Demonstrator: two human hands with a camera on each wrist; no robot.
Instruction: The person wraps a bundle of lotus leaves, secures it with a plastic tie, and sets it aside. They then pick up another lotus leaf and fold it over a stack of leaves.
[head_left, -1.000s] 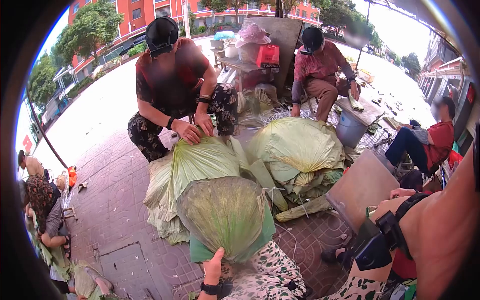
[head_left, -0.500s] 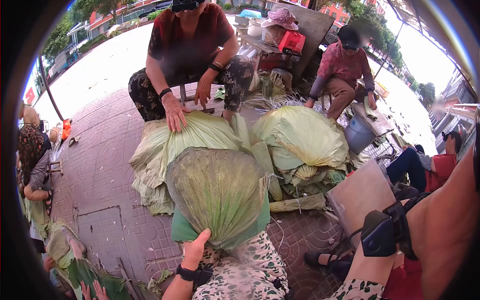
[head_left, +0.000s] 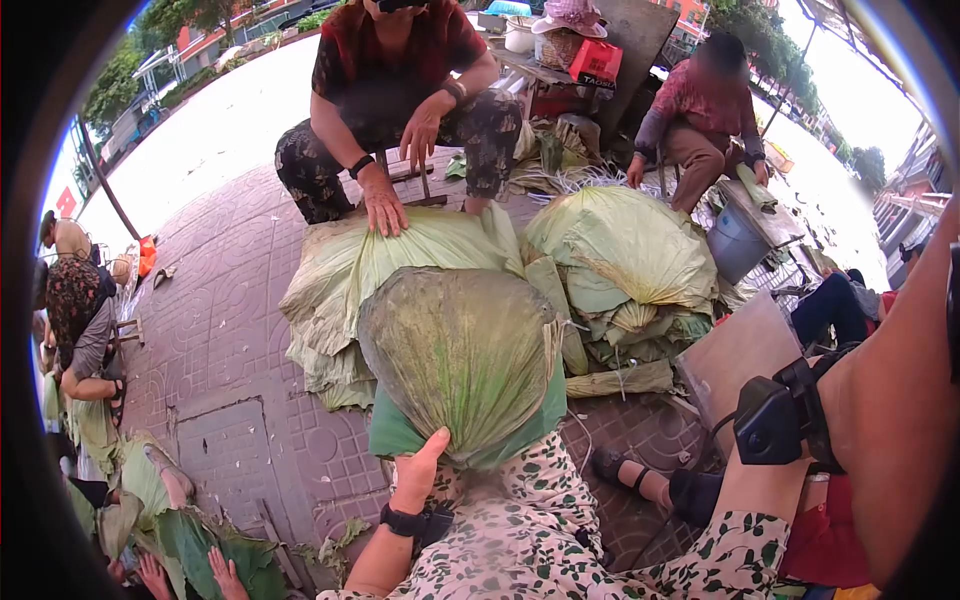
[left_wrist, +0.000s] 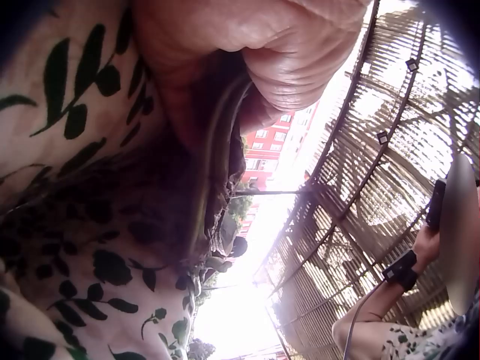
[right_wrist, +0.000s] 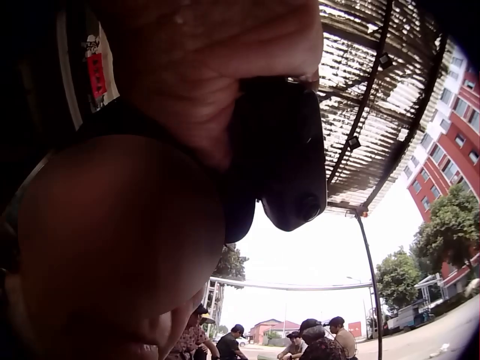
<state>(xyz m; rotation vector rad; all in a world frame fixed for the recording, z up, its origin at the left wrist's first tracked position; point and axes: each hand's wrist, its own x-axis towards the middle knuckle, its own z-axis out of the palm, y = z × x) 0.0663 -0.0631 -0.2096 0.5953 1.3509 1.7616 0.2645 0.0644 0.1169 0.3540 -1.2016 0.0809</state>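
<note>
A large layered bundle of dried green leaves (head_left: 455,350) rests on the patterned trousers (head_left: 520,510), with smoother green leaf showing beneath it. The left hand (head_left: 418,472) pinches its near edge, thumb on top; the left wrist view shows this hand (left_wrist: 262,52) curled round the folded leaf edge (left_wrist: 217,165). The right forearm (head_left: 905,400) is raised at the right of the head view, its hand out of that frame. Beside the face, in the right wrist view, the right hand (right_wrist: 217,67) grips a black device (right_wrist: 289,157); its fingertips are mostly hidden.
Opposite sits a person (head_left: 400,110) with one hand on another leaf pile (head_left: 330,280). A second large pile (head_left: 620,250) lies to the right, near a grey bucket (head_left: 737,245) and a flat board (head_left: 735,360). More people and leaves are at lower left.
The head view has tilted down, then shifted slightly left. The person opposite has moved one hand off the leaves. The left hand keeps its hold on the bundle.
</note>
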